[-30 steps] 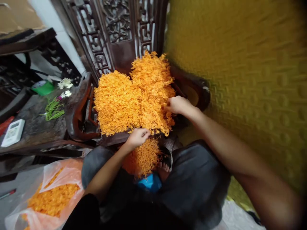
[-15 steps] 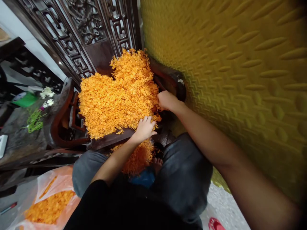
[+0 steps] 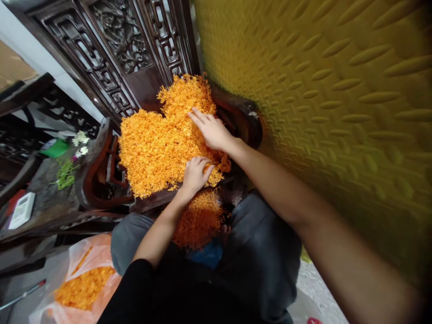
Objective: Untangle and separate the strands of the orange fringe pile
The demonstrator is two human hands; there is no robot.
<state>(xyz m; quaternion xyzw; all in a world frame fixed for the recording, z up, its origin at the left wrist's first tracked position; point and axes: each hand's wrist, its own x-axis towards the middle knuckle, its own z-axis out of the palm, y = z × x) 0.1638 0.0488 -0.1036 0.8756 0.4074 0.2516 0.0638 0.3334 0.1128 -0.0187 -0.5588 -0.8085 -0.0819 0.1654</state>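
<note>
A large heap of frilly orange flower-like pieces (image 3: pixel 151 148) covers the seat of a dark carved wooden chair (image 3: pixel 143 85). My right hand (image 3: pixel 214 131) lies on the heap's right side, its fingers stretched out toward the taller back part. Nearer to me, my left hand (image 3: pixel 196 174) rests on the heap's front right edge, fingers lightly bent and the thumb apart from them. Nothing is visibly gripped in either hand. Below the seat, between my knees, more orange stringy pieces (image 3: pixel 199 220) sit above something blue (image 3: pixel 207 253).
A textured yellow padded sheet (image 3: pixel 303 90) stands along the right. On the wooden table (image 3: pixel 43 202) at left lie white flowers (image 3: pixel 80 138), green stems (image 3: pixel 65 173) and a white device (image 3: pixel 22 210). A plastic bag (image 3: pixel 101 252) of orange pieces (image 3: pixel 84 288) stands lower left.
My right hand has moved from the heap's right edge up and left onto its top, its fingers straightening. My left hand has shifted slightly left and up. The view has tilted a little.
</note>
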